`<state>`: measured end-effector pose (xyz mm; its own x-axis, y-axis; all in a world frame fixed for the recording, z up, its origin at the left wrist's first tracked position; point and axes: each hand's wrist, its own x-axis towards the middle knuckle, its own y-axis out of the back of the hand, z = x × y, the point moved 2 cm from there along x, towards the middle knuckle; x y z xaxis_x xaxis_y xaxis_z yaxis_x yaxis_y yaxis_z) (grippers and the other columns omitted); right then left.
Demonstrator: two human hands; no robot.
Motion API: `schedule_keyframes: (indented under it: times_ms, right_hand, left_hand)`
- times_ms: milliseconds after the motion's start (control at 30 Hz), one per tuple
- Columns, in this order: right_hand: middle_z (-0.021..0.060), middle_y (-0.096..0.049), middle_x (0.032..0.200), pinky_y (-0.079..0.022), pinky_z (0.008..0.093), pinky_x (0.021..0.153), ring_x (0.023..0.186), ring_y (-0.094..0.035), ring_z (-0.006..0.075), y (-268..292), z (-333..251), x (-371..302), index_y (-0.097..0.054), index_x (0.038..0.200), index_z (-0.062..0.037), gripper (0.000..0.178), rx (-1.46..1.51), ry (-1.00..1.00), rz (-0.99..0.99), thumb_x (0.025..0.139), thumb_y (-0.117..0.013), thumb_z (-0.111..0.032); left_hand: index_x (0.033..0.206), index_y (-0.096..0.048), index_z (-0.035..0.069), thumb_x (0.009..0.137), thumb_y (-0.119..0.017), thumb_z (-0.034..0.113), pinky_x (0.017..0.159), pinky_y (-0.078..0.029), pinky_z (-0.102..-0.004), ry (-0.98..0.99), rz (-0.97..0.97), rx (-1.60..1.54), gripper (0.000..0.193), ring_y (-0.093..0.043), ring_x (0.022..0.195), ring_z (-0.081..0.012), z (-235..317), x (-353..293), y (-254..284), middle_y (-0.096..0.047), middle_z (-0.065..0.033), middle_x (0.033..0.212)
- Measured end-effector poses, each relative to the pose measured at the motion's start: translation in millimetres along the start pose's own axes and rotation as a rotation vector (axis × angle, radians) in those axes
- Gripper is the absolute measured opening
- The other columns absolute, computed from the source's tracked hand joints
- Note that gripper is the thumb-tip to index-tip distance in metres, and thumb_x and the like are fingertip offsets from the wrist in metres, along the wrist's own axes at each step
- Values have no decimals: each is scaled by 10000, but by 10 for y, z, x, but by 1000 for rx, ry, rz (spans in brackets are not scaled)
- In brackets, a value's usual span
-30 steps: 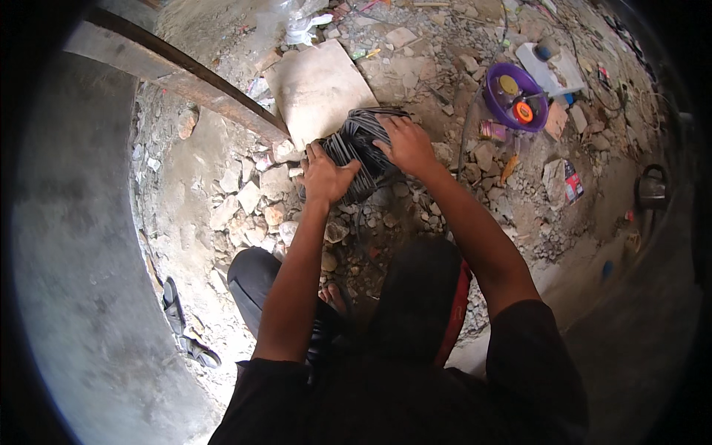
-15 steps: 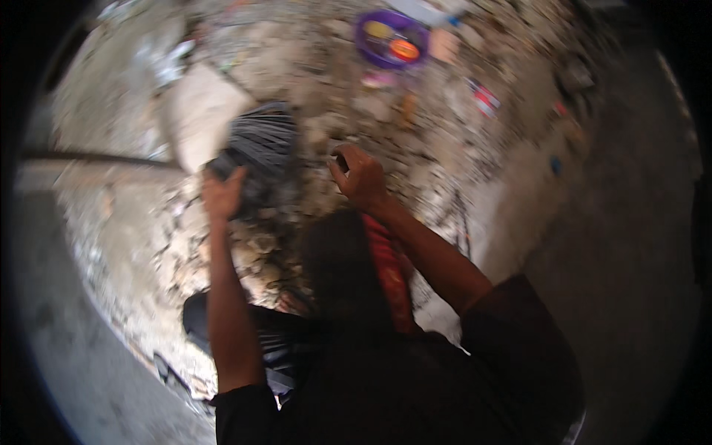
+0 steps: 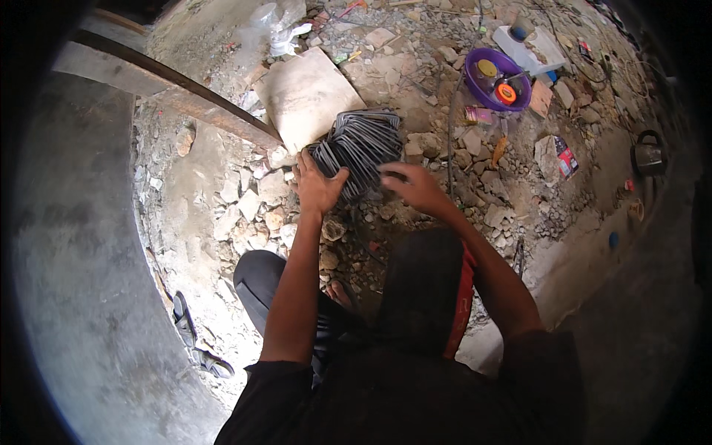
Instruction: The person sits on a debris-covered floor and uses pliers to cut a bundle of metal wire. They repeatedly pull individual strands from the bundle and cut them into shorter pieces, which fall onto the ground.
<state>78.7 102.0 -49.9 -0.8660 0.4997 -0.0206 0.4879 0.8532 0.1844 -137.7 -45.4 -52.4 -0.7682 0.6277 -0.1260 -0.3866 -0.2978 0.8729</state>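
Me and my bent rods (image 3: 367,144)
They lie beside the pale slab (image 3: 308,96). My left hand (image 3: 319,190) touches them, fingers spread. My right hand (image 3: 421,191) curls near them; I can't tell if it grips anything.

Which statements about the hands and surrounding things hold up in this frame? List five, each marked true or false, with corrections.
1. The left hand touches the rod bundle. True.
2. The right hand is inside the purple basin. False: the right hand is by the right edge of the rod bundle.
3. The purple basin holds a round orange item. True.
4. The sandals lie to the right of the person's legs. False: the sandals lie to the left.
5. A pale slab lies beside the rod bundle. True.
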Motion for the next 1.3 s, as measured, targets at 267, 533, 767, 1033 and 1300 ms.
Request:
schedule_keyframes:
  times_ms: [267, 533, 767, 1033, 1300]
  right_hand:
    - [197, -708, 1165, -535, 415, 939, 1011, -693, 342, -395, 301, 280, -453, 1530, -25, 755, -104, 16, -23, 878, -775, -228]
    - [110, -732, 937, -563, 326, 744, 774, -681, 179, -385, 109, 192, -392, 1601, -73, 800, 284, -242, -198, 865, -705, -67]
    - [151, -732, 1065, -563, 382, 846, 921, -697, 232, -206, 5, 197, -416, 1586, -55, 781, -129, -121, -300, 866, -712, -121]
    - [185, -336, 1657, -349, 584, 1154, 1505, -345, 400, -241, 86, 327, -344, 1616, -114, 912, -894, 297, 214, 866, -789, -384]
    - [82, -399, 1657, -296, 583, 1195, 1523, -373, 286, 23, 261, 803, -382, 1609, -181, 979, -945, 186, 0, 791, -821, -491]
  left_hand:
    - [1620, -177, -32, 780, -797, 546, 1214, -148, -703, -41, 23, -43, 1193, -211, 1527, -548, 121, -162, -26, -220, -275, 1685]
    - [1620, -194, -32, 792, -789, 609, 1207, -127, -711, 43, 80, -44, 1204, -216, 1529, -532, 66, -179, -128, -243, -258, 1683]
    - [1601, -225, -29, 736, -783, 707, 1176, -131, -769, 286, 198, 9, 1265, -182, 1532, -540, 474, -273, -149, -281, -224, 1653]
    - [1565, -254, -61, 686, -829, 494, 1210, -160, -702, 120, 254, 64, 1188, -206, 1512, -559, 313, -319, -288, -301, -285, 1617]
    - [1532, -280, -92, 701, -848, 462, 1209, -151, -692, 17, 340, 87, 1149, -297, 1495, -481, 162, -192, -329, -385, -283, 1562]
